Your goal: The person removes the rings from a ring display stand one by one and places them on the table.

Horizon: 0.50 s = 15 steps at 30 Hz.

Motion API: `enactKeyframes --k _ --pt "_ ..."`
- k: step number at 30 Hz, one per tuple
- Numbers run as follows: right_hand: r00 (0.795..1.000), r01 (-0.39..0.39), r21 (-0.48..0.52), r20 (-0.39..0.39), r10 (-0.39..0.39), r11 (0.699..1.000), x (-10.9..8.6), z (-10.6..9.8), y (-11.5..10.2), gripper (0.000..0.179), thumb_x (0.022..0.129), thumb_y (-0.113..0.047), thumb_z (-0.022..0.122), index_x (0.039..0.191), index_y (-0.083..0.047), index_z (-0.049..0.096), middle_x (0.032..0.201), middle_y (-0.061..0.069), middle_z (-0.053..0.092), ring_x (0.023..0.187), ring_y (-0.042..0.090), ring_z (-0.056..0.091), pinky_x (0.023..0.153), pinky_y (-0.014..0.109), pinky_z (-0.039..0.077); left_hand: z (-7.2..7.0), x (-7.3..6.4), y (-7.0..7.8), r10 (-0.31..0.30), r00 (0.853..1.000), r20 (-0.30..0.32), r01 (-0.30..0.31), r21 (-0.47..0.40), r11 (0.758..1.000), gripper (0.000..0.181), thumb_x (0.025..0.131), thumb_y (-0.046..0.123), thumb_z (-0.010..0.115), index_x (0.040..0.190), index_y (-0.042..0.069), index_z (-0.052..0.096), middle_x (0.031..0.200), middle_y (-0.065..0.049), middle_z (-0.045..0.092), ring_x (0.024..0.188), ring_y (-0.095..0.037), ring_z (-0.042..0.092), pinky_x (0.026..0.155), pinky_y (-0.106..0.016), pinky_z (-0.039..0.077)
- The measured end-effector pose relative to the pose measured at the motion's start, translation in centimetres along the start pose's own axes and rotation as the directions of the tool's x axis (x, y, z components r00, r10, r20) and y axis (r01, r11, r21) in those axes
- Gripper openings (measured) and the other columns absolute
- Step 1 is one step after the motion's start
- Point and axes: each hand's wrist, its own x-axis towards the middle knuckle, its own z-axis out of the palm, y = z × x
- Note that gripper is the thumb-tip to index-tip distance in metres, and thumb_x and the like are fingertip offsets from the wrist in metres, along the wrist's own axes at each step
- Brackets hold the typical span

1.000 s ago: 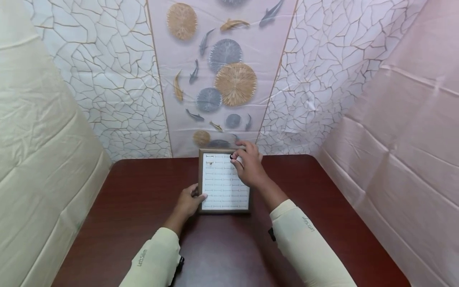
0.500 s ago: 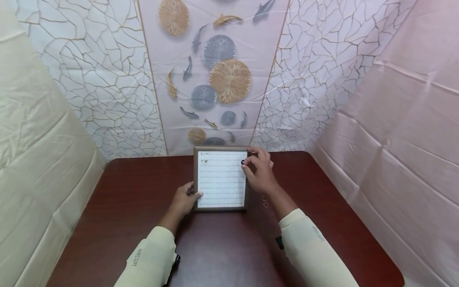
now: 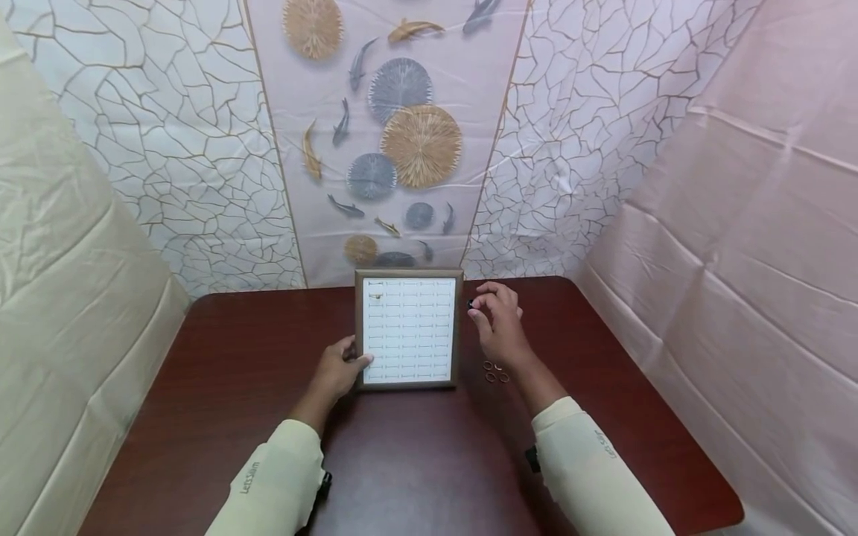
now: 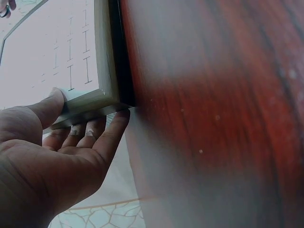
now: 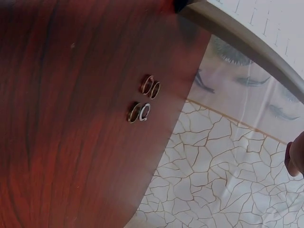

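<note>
A wood-framed white ring display board with rows of slits stands upright on the table. My left hand grips its lower left edge, thumb on the front and fingers behind, as the left wrist view shows. Just right of the frame, my right hand pinches a dark ring between thumb and fingertips, apart from the board. A gold-coloured ring sits in a slit near the board's upper left. In the right wrist view only the fingertips of that hand show; the dark ring is out of that view.
Several rings lie close together on the dark red wooden table, right of the board and below the right hand. A patterned cloth hangs behind the table's back edge, with plain fabric on both sides.
My right hand has moved right with the dark ring, from in front of the board's upper right to beside the frame. The left hand keeps its hold. The rings on the table have come into sight.
</note>
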Motion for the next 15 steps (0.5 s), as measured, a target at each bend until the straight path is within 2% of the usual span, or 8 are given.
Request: enactKeyframes --k 7,15 --pt "0.999 -0.037 0.031 0.022 0.036 0.999 -0.5 0.1 0.9 0.010 0.108 -0.004 0.061 0.099 -0.001 0.058 0.152 0.027 0.049 0.151 0.048 0.029 0.115 0.069 0.018 -0.1 -0.1 0.0 -0.002 1.000 0.010 0.002 -0.013 1.000 0.071 0.107 0.018 0.072 0.165 -0.005 0.039 0.160 -0.032 0.054 0.152 -0.046 0.051 0.125 -0.057 0.046" --pt "0.995 -0.093 -0.020 0.022 0.093 0.995 -1.8 -0.6 2.2 0.011 0.110 -0.005 0.059 0.099 -0.001 0.058 0.149 0.025 0.051 0.151 0.048 0.030 0.114 0.069 0.019 -0.1 0.0 0.1 0.000 1.000 0.016 0.000 -0.003 1.000 0.071 0.107 0.019 0.072 0.166 -0.004 0.039 0.160 -0.032 0.054 0.152 -0.047 0.051 0.124 -0.058 0.046"
